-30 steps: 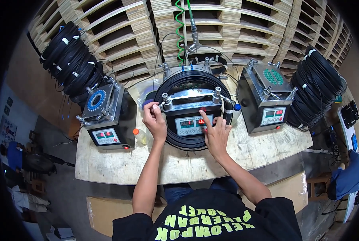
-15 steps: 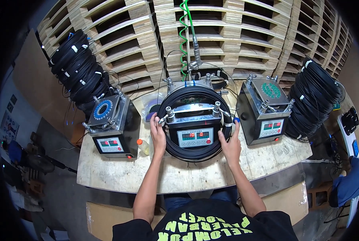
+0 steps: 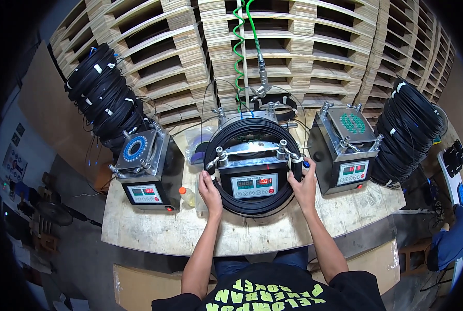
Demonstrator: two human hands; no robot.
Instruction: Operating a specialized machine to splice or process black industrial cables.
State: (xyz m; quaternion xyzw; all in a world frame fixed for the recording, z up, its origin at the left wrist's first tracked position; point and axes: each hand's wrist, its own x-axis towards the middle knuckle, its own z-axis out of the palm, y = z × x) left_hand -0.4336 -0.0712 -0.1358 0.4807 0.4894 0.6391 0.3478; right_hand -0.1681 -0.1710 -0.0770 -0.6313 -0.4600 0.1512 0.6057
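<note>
Stacked pallets fill the back, behind a curved wooden table. Cardboard lies below the table's near edge. A leaning stack of black cable, the left stack, rises at the table's far left; the right stack stands at its far right, both banded with white ties.

Three metal machines stand between the stacks. The left machine and the right machine sit well apart, with the middle machine between them; each has a front panel with red lit digits.

A thick black coil is at the middle machine, ringing its lit panel and corner posts. The left hand holds the coil's left side, fingers close together at the outer edge. The right hand holds the opposite side, thumb on the coil's near face and the other fingers outside it, a narrow gap between; some fingertips are hidden.

A green hose hangs behind the coil, beside a green spiral line. A smaller coil of cable, the back loop, lies beyond.

Green pieces form a round pattern atop the right machine, and a blue ring lies atop the left one. An orange-capped bottle stands near the left hand. A blue cap shows just beside the right fingers.
</note>
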